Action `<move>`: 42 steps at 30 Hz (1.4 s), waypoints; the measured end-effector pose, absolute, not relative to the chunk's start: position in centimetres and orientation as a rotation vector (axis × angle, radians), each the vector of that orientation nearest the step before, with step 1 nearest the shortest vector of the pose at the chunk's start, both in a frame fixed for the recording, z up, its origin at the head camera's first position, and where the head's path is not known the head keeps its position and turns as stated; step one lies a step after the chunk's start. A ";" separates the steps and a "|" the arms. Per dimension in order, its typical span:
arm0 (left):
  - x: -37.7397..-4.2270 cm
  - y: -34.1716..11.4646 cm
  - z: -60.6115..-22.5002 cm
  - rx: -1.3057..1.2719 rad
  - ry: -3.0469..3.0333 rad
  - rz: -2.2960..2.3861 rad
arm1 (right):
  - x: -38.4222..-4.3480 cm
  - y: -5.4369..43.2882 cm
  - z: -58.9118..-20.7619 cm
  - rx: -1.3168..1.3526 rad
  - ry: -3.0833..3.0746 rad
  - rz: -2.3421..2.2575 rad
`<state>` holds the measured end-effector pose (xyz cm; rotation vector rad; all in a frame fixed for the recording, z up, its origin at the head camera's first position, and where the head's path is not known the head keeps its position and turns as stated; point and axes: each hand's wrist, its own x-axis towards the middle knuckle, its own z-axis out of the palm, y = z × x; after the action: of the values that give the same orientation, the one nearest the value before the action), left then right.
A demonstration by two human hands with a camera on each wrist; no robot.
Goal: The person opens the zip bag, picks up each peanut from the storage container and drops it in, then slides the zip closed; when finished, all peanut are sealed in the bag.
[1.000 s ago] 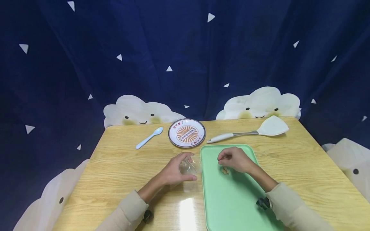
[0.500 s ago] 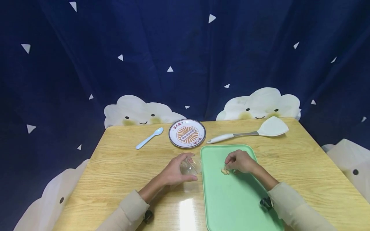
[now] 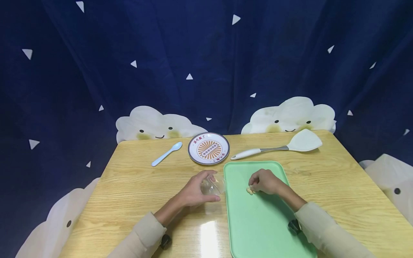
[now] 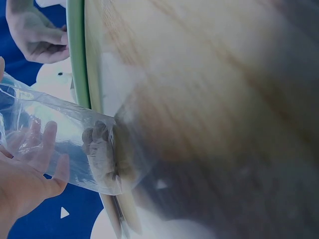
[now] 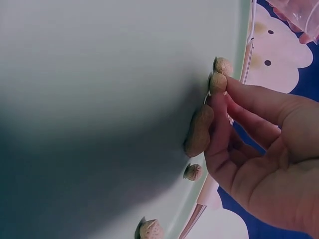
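Note:
My left hand (image 3: 193,191) holds a clear plastic bag (image 3: 213,184) upright over the table beside the tray, fingers and thumb curled round it. In the left wrist view, peanuts (image 4: 99,149) lie at the bottom of this bag (image 4: 65,134). My right hand (image 3: 264,181) is low over the green tray (image 3: 255,222). In the right wrist view its thumb and forefinger pinch a peanut (image 5: 218,83) on the tray. Close by lie another peanut (image 5: 199,130), one seen end-on (image 5: 193,172) and one at the lower edge (image 5: 152,230).
Behind the bag stands a round plate (image 3: 209,157) with an orange ray pattern. A light blue spoon (image 3: 164,156) lies to its left. To its right is a white spatula (image 3: 304,141), its handle near the tray's far edge. A dark blue curtain (image 3: 206,53) hangs behind the table.
My right hand moved right and down from above the peanuts, then slightly left onto one of them. My left hand and the bag have stayed in place.

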<state>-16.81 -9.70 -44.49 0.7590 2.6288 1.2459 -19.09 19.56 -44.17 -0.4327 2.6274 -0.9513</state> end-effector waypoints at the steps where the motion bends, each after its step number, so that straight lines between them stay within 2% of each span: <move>1: -16.8 -9.7 -44.5 0.757 2.630 1.248 | -19.1 19.6 -44.2 -0.429 2.624 -0.951; 7: -16.9 -9.6 -44.6 0.767 2.634 1.253 | -19.1 19.9 -43.9 -0.411 2.620 -0.985; 17: -16.8 -9.7 -44.6 0.772 2.633 1.256 | -19.7 19.7 -42.7 -0.564 2.687 -1.089; 31: -16.9 -9.5 -44.5 0.760 2.628 1.261 | -19.1 15.6 -39.8 -0.635 2.483 -1.538; 42: -16.9 -9.5 -44.4 0.773 2.625 1.238 | -18.4 12.2 -39.9 -0.739 2.417 -1.557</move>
<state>-16.87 -9.52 -44.37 0.7728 2.6251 1.2377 -18.44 12.23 -39.94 -0.7386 2.4174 -1.5568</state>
